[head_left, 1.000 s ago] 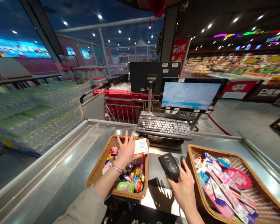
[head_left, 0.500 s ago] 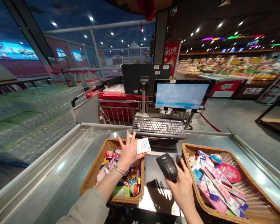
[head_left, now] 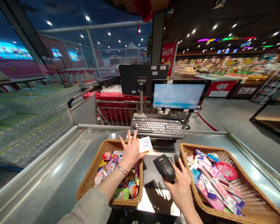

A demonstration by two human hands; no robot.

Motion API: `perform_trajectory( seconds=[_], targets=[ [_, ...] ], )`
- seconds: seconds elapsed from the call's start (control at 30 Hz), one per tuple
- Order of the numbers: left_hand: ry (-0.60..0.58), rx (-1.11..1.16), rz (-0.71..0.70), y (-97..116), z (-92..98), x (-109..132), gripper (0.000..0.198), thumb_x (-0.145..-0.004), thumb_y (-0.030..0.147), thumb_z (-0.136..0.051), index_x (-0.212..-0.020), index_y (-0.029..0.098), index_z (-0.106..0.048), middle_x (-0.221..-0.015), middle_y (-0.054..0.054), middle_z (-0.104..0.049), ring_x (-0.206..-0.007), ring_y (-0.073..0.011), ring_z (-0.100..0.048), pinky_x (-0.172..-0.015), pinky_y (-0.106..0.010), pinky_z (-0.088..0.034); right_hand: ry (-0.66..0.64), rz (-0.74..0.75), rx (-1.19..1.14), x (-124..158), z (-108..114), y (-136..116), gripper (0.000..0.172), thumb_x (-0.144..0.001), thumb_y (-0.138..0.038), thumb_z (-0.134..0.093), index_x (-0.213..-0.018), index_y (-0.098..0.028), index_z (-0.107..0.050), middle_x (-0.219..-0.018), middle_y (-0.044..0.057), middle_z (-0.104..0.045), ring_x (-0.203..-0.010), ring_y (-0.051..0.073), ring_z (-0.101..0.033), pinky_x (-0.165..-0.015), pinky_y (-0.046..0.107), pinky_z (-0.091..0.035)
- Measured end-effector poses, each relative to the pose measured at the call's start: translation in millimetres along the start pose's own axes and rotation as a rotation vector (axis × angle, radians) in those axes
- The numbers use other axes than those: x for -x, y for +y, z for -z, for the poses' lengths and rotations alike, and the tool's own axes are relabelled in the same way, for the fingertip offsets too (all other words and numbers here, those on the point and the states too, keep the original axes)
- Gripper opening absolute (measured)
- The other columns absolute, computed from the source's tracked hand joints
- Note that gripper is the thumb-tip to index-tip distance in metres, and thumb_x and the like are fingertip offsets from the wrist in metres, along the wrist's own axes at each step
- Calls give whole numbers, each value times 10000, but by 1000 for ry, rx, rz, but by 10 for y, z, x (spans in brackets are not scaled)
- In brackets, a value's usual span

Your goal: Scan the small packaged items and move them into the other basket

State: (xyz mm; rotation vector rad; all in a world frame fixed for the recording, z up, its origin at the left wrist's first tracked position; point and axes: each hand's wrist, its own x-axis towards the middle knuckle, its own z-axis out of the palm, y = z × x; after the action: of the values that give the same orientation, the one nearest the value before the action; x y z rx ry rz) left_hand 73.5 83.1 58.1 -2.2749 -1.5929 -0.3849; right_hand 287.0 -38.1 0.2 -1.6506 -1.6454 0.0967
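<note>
My left hand (head_left: 131, 152) pinches a small white packet with a coloured picture and a barcode (head_left: 146, 145), above the right rim of the left wicker basket (head_left: 84, 183). Thumb and palm side grip the packet while the other fingers spread toward the keyboard. In my right hand (head_left: 179, 183) is a black barcode scanner (head_left: 164, 167), its head tilted toward the packet. Candy and small toys (head_left: 110, 165) fill the left basket, partly hidden by my forearm. To the right of the scanner stands a second wicker basket (head_left: 254, 189) with flat pink and white packages (head_left: 217, 180).
Behind my hands are a keyboard (head_left: 156, 127) and a lit screen (head_left: 178, 95) on a stand. The steel counter (head_left: 53, 174) extends to both sides. A metal cart (head_left: 116, 112) stands beyond it, and stacked bottle packs (head_left: 30, 124) are at the left.
The view has shifted slightly, so the counter and baskets sit a little further left. The packet and scanner stay in my hands, with the packet slightly further right relative to the basket.
</note>
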Motion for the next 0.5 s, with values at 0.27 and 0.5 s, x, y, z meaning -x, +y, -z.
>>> perform_trajectory(
  seconds=[0.27,0.5],
  targets=[
    [6,18,-20,67,-2,-45,758,-771,685,-580,-1300,142,-564,-1594,-159,-194,-1459,-465,18,-1047,-799,114,21,14,36,-4,66,-17,346,-711,-333,-650,-1042,-253,-713,-1300,72,-617,-1379,368,-356,-1085,625,-276],
    [17,21,-48,129,-6,-95,783,-757,652,-622,-1347,145,-532,-1593,-156,-200,-1456,-466,57,-1043,-810,101,11,29,10,-6,127,-12,286,-728,-293,-633,-994,-248,-729,-1253,52,-651,-1373,352,-369,-1094,603,-298]
  ],
)
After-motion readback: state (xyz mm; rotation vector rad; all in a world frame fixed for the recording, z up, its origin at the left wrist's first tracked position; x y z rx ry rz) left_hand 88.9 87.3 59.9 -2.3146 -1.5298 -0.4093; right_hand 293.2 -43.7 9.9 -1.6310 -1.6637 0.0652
